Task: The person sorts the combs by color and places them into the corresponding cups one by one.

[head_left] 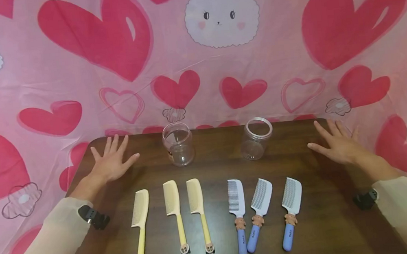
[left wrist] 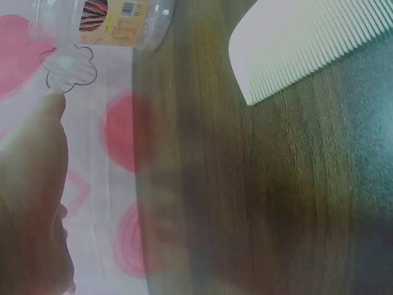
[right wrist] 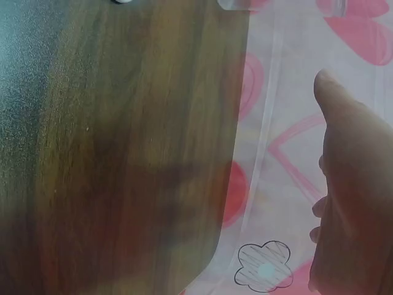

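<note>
My left hand [head_left: 110, 162] is spread with straight fingers over the table's far left corner, holding nothing. On the far right, my right hand [head_left: 337, 144] is likewise spread and holds nothing. Between them stand two clear jars without lids, a left jar [head_left: 178, 145] with a label on its side and a right jar [head_left: 257, 138]. Nearer to me lie three yellow combs: a left one [head_left: 141, 227], a middle one [head_left: 178, 215] and a right one [head_left: 200, 213]. To their right are three combs with blue handles [head_left: 238, 217], [head_left: 259, 215], [head_left: 292, 212].
The dark wooden table [head_left: 210, 200] has rounded far corners. Right behind its far edge hangs a pink cloth [head_left: 208, 98] printed with hearts and rabbits. In the left wrist view, the labelled jar [left wrist: 126, 21] and a yellow comb's teeth [left wrist: 307, 49] show.
</note>
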A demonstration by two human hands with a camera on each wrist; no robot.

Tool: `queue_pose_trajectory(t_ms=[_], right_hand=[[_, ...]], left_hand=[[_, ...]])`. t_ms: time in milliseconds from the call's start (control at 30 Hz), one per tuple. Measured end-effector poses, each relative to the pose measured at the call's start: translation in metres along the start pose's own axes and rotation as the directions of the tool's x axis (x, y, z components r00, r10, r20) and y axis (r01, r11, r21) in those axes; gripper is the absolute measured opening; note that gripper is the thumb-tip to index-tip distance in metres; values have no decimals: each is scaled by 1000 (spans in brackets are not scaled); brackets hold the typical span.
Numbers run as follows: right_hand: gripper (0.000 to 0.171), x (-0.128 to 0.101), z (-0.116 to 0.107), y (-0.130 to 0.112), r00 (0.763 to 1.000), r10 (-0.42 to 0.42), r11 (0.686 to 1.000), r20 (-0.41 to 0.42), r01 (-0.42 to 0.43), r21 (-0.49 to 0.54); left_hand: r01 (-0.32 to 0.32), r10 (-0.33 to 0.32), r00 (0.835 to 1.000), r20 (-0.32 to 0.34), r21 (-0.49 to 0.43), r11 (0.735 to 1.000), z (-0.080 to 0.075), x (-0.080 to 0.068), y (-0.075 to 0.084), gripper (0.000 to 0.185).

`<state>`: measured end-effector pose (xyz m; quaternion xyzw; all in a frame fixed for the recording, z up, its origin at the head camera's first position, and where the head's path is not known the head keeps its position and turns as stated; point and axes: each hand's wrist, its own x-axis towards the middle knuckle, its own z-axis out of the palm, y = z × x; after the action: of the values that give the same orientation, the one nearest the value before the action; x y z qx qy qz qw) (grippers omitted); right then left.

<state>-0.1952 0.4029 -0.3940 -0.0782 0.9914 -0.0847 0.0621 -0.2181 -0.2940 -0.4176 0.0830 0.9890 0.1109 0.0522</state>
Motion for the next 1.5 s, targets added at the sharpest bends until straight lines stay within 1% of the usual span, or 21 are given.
queue_pose_trajectory(t_ms=[100, 233, 367, 433, 533, 567, 633, 667, 733, 800, 867, 933, 1067, 1167, 1267, 1400, 1500], right_hand=[[92, -2, 0, -3, 1000, -6, 1000, -4, 6, 2], [91, -7, 2, -9, 1000, -23, 999, -21, 23, 22], [88, -15, 7, -19, 995, -71, 997, -72, 73, 39], [87, -19, 11, -26, 992, -89, 994, -89, 93, 49], [88, -26, 18, -36, 994, -87, 992, -66, 92, 90], [88, -29, 21, -39, 995, -85, 991, -54, 90, 103], [87, -33, 28, -46, 997, -77, 988, -30, 80, 130], [86, -35, 32, -49, 997, -74, 987, -18, 75, 143], [84, -39, 39, -55, 998, -63, 985, -4, 63, 160], [83, -43, 46, -60, 999, -44, 984, 6, 42, 174], [83, -46, 53, -66, 1000, -23, 983, 10, 21, 185], [81, -49, 61, -71, 1000, -9, 981, 10, 6, 194], [80, -54, 72, -83, 1000, 21, 981, 18, -24, 191], [84, -56, 78, -91, 998, 50, 981, 38, -56, 188], [91, -59, 80, -98, 995, 81, 977, 54, -90, 195], [96, -59, 83, -102, 992, 109, 973, 65, -120, 199], [97, -59, 85, -103, 990, 122, 973, 63, -132, 190]], left_hand=[[-16, 15, 999, -38, -15, 1000, 0, 1, 2, 92], [-58, 51, 992, -113, -61, 996, 1, 4, 8, 89], [-117, 95, 982, -164, -129, 985, 2, 11, 22, 85], [-155, 124, 974, -190, -156, 976, 3, 17, 29, 83], [-194, 151, 968, -200, -218, 956, 4, 24, 42, 81], [-206, 157, 968, -197, -257, 944, 4, 27, 46, 80], [-222, 162, 968, -190, -358, 907, 3, 31, 56, 77], [-228, 163, 969, -185, -415, 881, 2, 34, 61, 76], [-240, 167, 969, -183, -525, 817, 1, 39, 70, 73], [-246, 164, 968, -189, -606, 756, 0, 44, 78, 72], [-245, 157, 969, -191, -662, 709, 1, 48, 85, 75], [-233, 141, 972, -187, -700, 675, 3, 50, 91, 79], [-216, 120, 976, -181, -739, 639, 12, 55, 102, 89], [-206, 103, 978, -181, -757, 620, 19, 58, 109, 97], [-201, 81, 978, -193, -762, 615, 25, 61, 114, 101], [-216, 68, 973, -223, -756, 617, 31, 65, 118, 100], [-232, 71, 968, -239, -760, 607, 34, 68, 118, 100]])
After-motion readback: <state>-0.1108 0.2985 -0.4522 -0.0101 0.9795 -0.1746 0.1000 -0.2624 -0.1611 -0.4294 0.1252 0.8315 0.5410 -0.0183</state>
